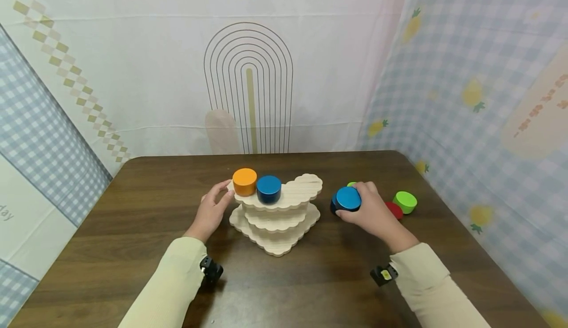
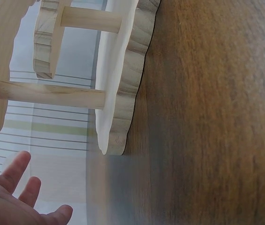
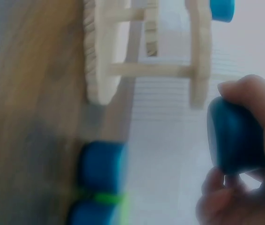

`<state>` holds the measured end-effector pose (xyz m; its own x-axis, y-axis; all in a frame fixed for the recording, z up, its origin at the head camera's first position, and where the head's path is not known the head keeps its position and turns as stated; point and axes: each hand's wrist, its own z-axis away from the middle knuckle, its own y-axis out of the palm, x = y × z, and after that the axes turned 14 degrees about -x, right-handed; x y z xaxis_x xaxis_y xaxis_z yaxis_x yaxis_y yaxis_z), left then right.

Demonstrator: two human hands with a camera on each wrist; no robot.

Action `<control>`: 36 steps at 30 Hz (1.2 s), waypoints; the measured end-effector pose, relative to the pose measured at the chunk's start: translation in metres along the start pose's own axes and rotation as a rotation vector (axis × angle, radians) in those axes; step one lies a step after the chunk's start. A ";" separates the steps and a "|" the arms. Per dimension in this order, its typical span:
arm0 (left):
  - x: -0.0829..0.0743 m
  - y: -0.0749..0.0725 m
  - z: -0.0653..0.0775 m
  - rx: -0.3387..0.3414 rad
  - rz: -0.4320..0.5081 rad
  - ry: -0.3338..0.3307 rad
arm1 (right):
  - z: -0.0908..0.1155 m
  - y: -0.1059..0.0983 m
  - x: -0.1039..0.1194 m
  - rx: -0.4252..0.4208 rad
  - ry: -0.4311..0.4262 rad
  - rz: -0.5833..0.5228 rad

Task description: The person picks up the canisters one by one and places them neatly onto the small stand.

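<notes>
A tiered wooden stand [image 1: 277, 241] with wavy edges stands in the middle of the table. On its top tier sit an orange cylinder block [image 1: 244, 182] and a blue cylinder block [image 1: 268, 190], side by side. My left hand [image 1: 210, 214] is at the left end of that tier, its fingertips right at the edge. In the left wrist view its lower fingers [image 2: 14, 171] stretch out loosely below the board. To the right of the stand, my right hand [image 1: 372, 212] pinches another blue cylinder block [image 3: 238, 136] between thumb and fingers, raised above the table.
Beside the right hand, a green block [image 1: 405, 202] and a red block [image 1: 394, 210] lie on the dark wooden table [image 1: 284, 293]. More blue blocks [image 3: 102, 166] stand low in the right wrist view, with green showing between them. Patterned cloth [image 1: 328, 71] hangs behind the table.
</notes>
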<state>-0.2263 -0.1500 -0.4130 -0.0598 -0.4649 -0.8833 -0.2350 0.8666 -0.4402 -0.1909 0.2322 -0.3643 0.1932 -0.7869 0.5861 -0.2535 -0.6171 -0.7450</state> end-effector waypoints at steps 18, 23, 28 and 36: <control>0.001 0.000 -0.001 -0.002 0.009 0.007 | -0.025 0.021 0.045 0.038 -0.046 -0.073; 0.001 0.001 -0.001 -0.003 0.008 0.006 | -0.031 0.028 0.053 0.056 -0.056 -0.081; 0.002 0.001 -0.002 0.002 0.005 -0.005 | -0.037 0.033 0.062 0.094 -0.063 -0.089; 0.001 0.001 0.000 -0.022 0.011 0.025 | -0.044 0.038 0.075 0.161 -0.085 -0.065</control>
<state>-0.2264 -0.1497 -0.4147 -0.0862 -0.4602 -0.8836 -0.2555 0.8675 -0.4269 -0.2283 0.1497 -0.3348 0.2854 -0.7390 0.6103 -0.0843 -0.6537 -0.7521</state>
